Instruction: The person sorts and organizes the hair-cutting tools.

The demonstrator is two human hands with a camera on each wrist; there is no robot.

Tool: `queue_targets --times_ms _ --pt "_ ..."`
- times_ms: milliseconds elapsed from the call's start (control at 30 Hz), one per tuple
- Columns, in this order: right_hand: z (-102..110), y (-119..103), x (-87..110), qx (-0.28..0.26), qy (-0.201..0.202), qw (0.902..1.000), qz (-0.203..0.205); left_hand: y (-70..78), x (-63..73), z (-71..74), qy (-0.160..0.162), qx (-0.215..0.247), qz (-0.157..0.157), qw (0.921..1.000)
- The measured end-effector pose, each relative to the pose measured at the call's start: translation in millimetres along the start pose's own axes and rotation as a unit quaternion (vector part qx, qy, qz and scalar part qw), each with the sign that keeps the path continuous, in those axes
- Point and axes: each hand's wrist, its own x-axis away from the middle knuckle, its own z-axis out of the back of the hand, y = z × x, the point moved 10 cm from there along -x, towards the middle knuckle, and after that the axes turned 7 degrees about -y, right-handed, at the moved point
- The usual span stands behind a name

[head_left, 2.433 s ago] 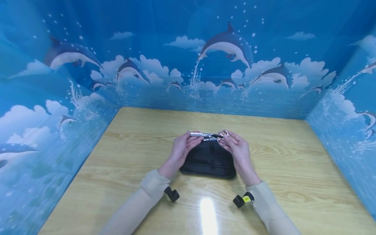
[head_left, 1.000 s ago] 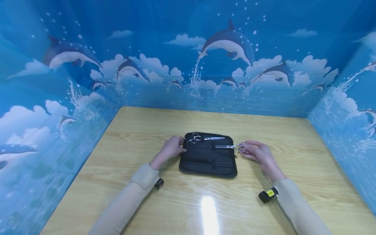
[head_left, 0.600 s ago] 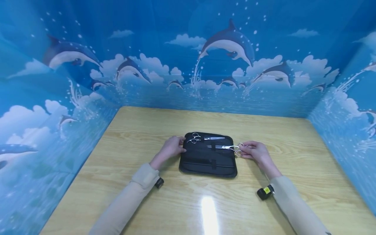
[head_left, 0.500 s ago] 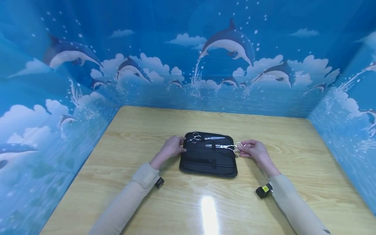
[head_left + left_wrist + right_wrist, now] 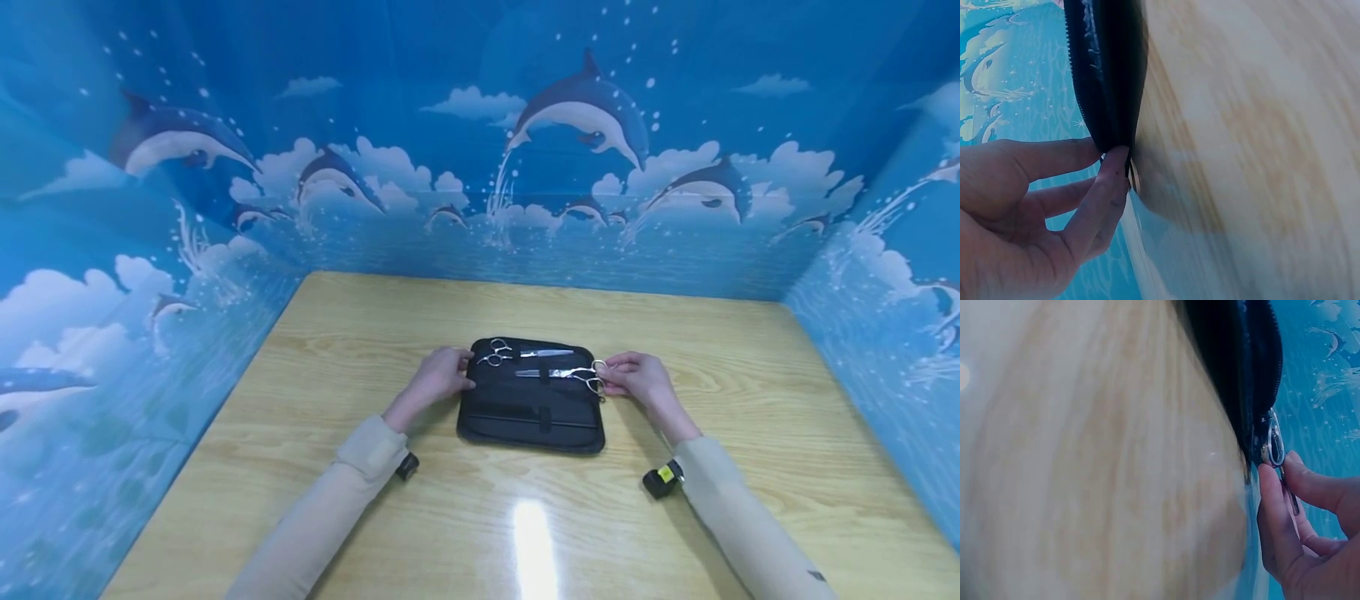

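Observation:
A black zip case (image 5: pixel 502 400) lies spread out on the table. My left hand (image 5: pixel 437 375) pinches its left edge between thumb and fingers, as the left wrist view also shows at the case's zipped rim (image 5: pixel 1107 81). My right hand (image 5: pixel 640 382) pinches the finger rings of a silver pair of hairdressing scissors (image 5: pixel 558 374) at the case's right edge. Those scissors point left, their blades under a black elastic loop. Above them in the case, a second pair of scissors (image 5: pixel 551 353) points right, its rings on the left. In the right wrist view, the held ring (image 5: pixel 1275 447) sits beside the case rim.
The wooden table (image 5: pixel 360 333) extends around the case, with a bright light reflection near the front. Blue dolphin-printed sheets (image 5: pixel 480 167) stand at the back and both sides. A slim pocket with a loop (image 5: pixel 545 419) runs along the case's lower part.
Earlier both hands held scissors above the case. Since then my left hand has gone to the case's left edge, and my right hand has slid the scissors leftward through the loop.

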Motion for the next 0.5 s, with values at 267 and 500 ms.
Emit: queue_targets --times_ms 267,500 --pt "4 4 -0.5 -0.008 -0.017 0.9998 0.002 0.5 3.9 1.2 0.003 0.017 -0.005 0.9998" --pt "8 4 -0.6 0.0 -0.024 0.9997 -0.004 -0.6 2.9 1.4 -0.001 0.024 0.001 0.9997"
